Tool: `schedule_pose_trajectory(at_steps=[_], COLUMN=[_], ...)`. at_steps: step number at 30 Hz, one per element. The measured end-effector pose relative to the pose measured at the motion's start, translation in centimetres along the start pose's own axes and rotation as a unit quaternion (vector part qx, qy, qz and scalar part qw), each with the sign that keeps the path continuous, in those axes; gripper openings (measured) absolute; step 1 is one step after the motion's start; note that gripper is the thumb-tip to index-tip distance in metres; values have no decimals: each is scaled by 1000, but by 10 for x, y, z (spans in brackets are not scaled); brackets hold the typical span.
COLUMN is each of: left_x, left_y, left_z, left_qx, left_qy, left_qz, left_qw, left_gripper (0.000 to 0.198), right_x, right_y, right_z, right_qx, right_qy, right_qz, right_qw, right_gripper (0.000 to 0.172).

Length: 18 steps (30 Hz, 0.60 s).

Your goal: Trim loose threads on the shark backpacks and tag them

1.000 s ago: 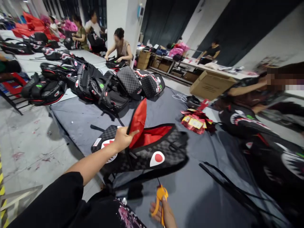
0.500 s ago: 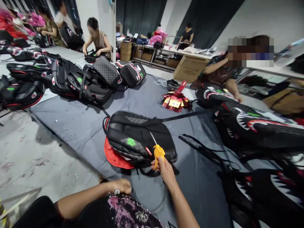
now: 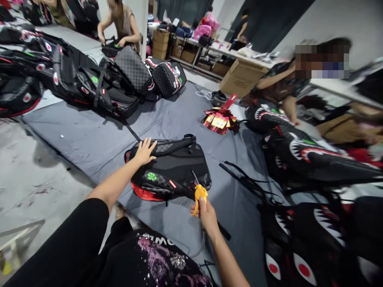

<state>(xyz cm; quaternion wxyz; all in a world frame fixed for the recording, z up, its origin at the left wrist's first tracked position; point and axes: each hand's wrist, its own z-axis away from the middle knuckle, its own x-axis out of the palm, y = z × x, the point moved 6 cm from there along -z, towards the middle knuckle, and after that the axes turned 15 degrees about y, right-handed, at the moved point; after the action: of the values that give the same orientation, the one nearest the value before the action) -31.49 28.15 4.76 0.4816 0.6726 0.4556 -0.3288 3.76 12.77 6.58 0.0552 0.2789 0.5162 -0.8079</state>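
A black backpack (image 3: 176, 169) with a green mark and red trim lies back side up on the grey mat (image 3: 182, 119) in front of me. My left hand (image 3: 144, 151) rests flat on its far left corner, fingers spread. My right hand (image 3: 206, 215) is closed on small orange-handled snips (image 3: 199, 194), whose blades touch the near right edge of the backpack. Loose black straps (image 3: 245, 181) lie on the mat to the right of it.
Several shark-face backpacks are piled at the right (image 3: 314, 159) and at the back left (image 3: 98, 87). A stack of red and yellow tags (image 3: 220, 120) lies beyond the backpack. A person (image 3: 287, 87) works at the right, another person (image 3: 119, 24) at the back. Cardboard boxes (image 3: 242, 77) stand behind.
My left hand has come up from my lap onto the backpack's far corner. The backpack has been turned and flattened, with less red lining showing. My right hand stays with the snips at its edge.
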Motion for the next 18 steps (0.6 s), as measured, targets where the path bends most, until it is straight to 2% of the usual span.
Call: schedule_pose_trajectory(at_steps=[2, 4, 7, 9, 11, 14, 16, 18], left_x=[19, 27, 18, 6, -1, 1, 8, 17], left_y=[2, 4, -3, -11, -18, -25, -27, -26], left_z=[-6, 5, 43, 72, 93, 108, 114, 119], left_qx=[0, -12, -94, -188, -275, -391, -460, -503], left_qy=[-19, -21, 1, 3, -15, -46, -62, -85], left_qz=[11, 24, 70, 163, 292, 456, 518, 553], left_qw=[1000, 999, 993, 969, 916, 798, 718, 659], left_gripper=[82, 75, 61, 53, 51, 52, 53, 55], right_x=[-8, -7, 3, 14, 25, 37, 38, 35], right_y=[12, 20, 13, -1, -19, -49, -75, -104], right_z=[8, 12, 0, -18, -36, -47, -45, -49], right_qx=[16, 1, -70, -99, -102, -91, -95, -119], right_qy=[12, 17, 55, 77, 65, -47, -112, -114], right_qz=[4, 22, 120, 193, 214, 162, 139, 164], right_qw=[1000, 1000, 989, 973, 969, 981, 979, 973], right_gripper=[68, 63, 51, 44, 41, 43, 43, 42])
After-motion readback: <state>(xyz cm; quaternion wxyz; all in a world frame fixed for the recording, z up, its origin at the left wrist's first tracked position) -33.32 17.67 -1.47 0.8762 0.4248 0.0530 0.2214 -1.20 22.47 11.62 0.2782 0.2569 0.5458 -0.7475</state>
